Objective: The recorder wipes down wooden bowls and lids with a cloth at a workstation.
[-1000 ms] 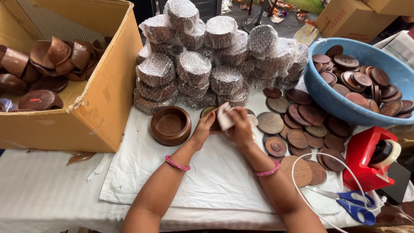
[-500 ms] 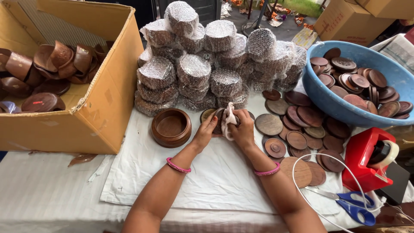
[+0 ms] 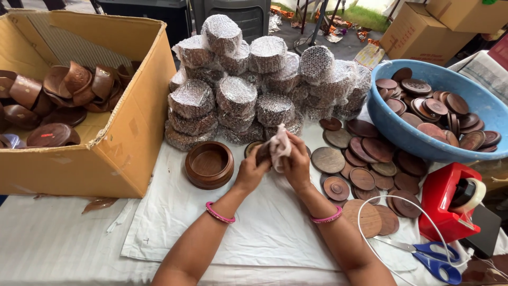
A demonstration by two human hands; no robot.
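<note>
My left hand (image 3: 250, 170) and my right hand (image 3: 297, 163) meet in the middle of the table, both gripping a small brown wooden piece (image 3: 264, 153) partly covered by a white cloth (image 3: 280, 146). My fingers hide most of the piece. An open round wooden bowl (image 3: 209, 164) sits just left of my left hand on the white sheet (image 3: 264, 233). Directly behind my hands rises a pile of round wrapped bundles (image 3: 248, 95) in shiny netting.
A cardboard box (image 3: 114, 143) with wooden bowls stands at the left. Flat wooden lids (image 3: 365, 159) lie to the right, more fill a blue basin (image 3: 407, 137). A red tape dispenser (image 3: 450, 198), blue scissors (image 3: 434, 262) and a white cable (image 3: 391, 222) lie at the right front.
My hands have turned the wooden piece and bunched the white cloth up over it. Arms stay in the same place.
</note>
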